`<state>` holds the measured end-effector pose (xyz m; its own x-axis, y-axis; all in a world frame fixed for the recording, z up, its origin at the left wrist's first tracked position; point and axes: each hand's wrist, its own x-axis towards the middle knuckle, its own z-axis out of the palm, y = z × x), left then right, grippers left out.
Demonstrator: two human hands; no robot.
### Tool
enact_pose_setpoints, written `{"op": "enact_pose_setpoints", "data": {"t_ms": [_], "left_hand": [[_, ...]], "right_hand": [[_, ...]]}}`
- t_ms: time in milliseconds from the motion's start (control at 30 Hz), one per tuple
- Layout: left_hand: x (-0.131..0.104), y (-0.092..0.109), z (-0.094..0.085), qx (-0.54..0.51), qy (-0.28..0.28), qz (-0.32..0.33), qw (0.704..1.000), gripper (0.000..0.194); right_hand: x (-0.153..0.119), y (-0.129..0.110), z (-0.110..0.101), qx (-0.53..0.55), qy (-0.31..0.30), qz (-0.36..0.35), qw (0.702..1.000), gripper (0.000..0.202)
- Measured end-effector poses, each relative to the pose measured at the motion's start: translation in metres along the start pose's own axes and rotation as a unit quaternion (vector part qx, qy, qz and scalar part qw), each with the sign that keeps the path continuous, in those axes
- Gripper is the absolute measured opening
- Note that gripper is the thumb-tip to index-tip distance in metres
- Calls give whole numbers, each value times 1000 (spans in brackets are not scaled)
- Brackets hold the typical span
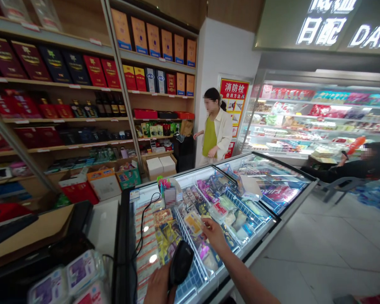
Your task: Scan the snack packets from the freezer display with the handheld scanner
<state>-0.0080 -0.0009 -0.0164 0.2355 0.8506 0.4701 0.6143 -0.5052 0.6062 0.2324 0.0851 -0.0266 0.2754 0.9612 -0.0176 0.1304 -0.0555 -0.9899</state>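
Note:
My left hand (pixel 158 282) is wrapped round a black handheld barcode scanner (pixel 181 262), whose head points up over the near end of the chest freezer (pixel 299 185). Above the freezer's glass, my right hand (pixel 215 237) pinches the edge of a clear pack with yellow contents (pixel 193 223). The scanner and the pack are apart, with the pack a little farther from me. Beneath them, white wire baskets (pixel 190 242) inside the freezer hold many bagged foods. A black cable (pixel 142 228) trails across the glass on the left.
Several plastic packs (pixel 66 274) lie at the lower left beside a dark counter machine (pixel 79 228). A person (pixel 217 131) in a pale jacket stands beyond the freezer. Another person (pixel 361 164) sits at right on a grey chair (pixel 338 185). Boxed goods fill the left shelves (pixel 91 116).

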Motion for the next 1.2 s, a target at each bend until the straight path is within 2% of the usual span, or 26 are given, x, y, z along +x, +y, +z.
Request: {"op": "enact_pose_setpoints", "data": {"t_ms": [167, 267, 567, 700, 833, 1000, 1200], "left_hand": [[-7, -10, 7, -23, -51, -12, 998, 47], [-9, -11, 7, -32, -61, -25, 997, 49], [-7, 14, -11, -69, -108, -75, 989, 49], [-6, 19, -19, -93, -99, -97, 986, 54], [-8, 20, -27, -127, -55, -108, 984, 57], [-21, 14, -35, -139, -26, -121, 983, 55], [-28, 15, -51, -147, 14, -142, 979, 52]], "right_hand": [[0, -1, -2, -5, -14, -7, 1000, 41], [-1, 0, -3, -3, -10, -6, 1000, 42], [-1, -5, 0, -6, -14, 16, 1000, 50], [6, -4, 9, 3, -40, 24, 999, 55], [7, -2, 38, 25, -94, 58, 994, 53], [-4, 5, 96, 68, -181, 109, 975, 44], [-33, 7, 165, 149, -331, 166, 917, 42]]}}
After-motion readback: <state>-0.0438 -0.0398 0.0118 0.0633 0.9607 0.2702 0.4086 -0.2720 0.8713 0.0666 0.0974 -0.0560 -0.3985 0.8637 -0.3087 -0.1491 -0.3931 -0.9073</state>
